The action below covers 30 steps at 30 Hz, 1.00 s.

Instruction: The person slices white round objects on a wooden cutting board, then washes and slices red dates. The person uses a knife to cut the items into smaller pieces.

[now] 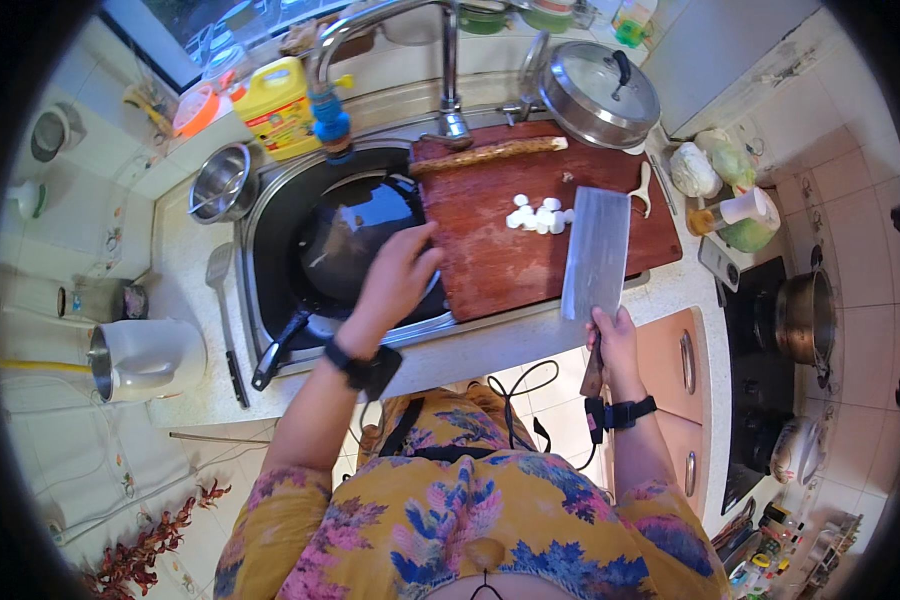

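Note:
My right hand grips the dark handle of a cleaver, its broad grey blade pointing away from me over the right part of a reddish-brown cutting board. Left of the blade lies a small cluster of white cut chunks. A long, brown-skinned root with a pale end stretches along the board's far edge. At the board's right side rests a pale peeler. My left hand hovers by the board's left edge, above the sink, fingers loosely bent and apart, apparently holding nothing.
A wok sits in the dark sink under the faucet. Behind the board stands a lidded steel pot. A spatula and metal bowl are left; a phone and stove are right.

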Each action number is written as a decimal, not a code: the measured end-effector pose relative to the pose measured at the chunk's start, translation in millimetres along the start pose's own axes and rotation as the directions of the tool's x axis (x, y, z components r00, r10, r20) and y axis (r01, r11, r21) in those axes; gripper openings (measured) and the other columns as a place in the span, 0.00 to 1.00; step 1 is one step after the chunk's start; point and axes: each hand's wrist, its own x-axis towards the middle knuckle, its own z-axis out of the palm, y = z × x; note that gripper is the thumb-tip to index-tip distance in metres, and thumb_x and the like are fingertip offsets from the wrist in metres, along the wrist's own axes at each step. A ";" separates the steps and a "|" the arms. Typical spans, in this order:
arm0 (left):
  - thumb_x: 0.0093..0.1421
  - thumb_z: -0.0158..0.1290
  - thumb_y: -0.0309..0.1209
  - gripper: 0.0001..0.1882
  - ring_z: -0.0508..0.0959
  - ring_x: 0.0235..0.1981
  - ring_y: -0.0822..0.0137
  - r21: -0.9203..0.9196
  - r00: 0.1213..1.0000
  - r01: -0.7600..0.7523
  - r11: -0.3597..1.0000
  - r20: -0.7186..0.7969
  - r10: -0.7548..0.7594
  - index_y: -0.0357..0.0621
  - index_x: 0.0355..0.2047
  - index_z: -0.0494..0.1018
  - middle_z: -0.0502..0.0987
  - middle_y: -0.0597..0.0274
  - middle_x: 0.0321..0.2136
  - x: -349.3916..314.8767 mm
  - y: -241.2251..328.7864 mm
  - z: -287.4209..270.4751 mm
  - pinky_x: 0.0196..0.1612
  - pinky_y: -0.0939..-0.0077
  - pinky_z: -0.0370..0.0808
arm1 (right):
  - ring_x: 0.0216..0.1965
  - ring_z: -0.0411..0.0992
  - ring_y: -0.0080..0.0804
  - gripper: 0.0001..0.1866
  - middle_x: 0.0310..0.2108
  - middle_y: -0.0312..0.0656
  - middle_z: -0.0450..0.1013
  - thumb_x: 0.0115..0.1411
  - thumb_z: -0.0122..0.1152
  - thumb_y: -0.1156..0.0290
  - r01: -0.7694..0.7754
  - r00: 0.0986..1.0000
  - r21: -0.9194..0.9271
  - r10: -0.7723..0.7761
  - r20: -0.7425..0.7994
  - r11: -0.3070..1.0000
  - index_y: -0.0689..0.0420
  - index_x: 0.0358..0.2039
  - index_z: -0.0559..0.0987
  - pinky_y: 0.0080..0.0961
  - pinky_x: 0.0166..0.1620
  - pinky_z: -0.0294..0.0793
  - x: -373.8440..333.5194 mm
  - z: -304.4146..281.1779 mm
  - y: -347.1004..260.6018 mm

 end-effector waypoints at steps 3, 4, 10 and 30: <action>0.63 0.52 0.37 0.28 0.66 0.60 0.44 0.124 0.998 0.012 0.992 0.063 -0.020 0.33 0.59 0.65 0.66 0.39 0.58 41.9 -3.3 91.6 0.62 0.61 0.63 | 0.18 0.66 0.18 0.07 0.23 0.35 0.71 0.66 0.56 0.67 -0.045 0.995 -0.017 0.043 -0.089 0.999 0.57 0.38 0.70 0.17 0.21 0.68 13.8 -31.2 19.4; 0.64 0.52 0.38 0.29 0.64 0.62 0.45 0.127 0.999 0.022 0.992 0.044 -0.028 0.34 0.60 0.63 0.64 0.39 0.60 52.4 -5.5 115.5 0.64 0.60 0.61 | 0.18 0.66 0.18 0.07 0.23 0.35 0.71 0.66 0.55 0.67 -0.072 0.991 -0.020 0.069 -0.119 0.997 0.57 0.38 0.70 0.17 0.21 0.68 17.2 -36.8 23.9; 0.65 0.48 0.43 0.32 0.58 0.66 0.45 0.381 0.998 0.057 0.923 -0.013 -0.057 0.37 0.64 0.58 0.59 0.41 0.64 84.4 -18.9 198.4 0.67 0.54 0.53 | 0.18 0.65 0.18 0.07 0.22 0.35 0.70 0.66 0.55 0.69 -0.095 0.991 0.052 0.099 -0.086 0.994 0.57 0.36 0.70 0.17 0.20 0.68 31.5 -35.4 35.5; 0.62 0.53 0.42 0.24 0.66 0.60 0.49 0.088 0.962 0.137 0.987 -0.250 -0.111 0.37 0.52 0.72 0.69 0.47 0.57 96.8 -23.6 209.8 0.63 0.60 0.62 | 0.21 0.68 0.21 0.08 0.24 0.37 0.71 0.67 0.54 0.68 -0.083 0.952 -0.146 0.122 0.282 0.986 0.57 0.37 0.69 0.22 0.25 0.72 49.0 52.4 37.1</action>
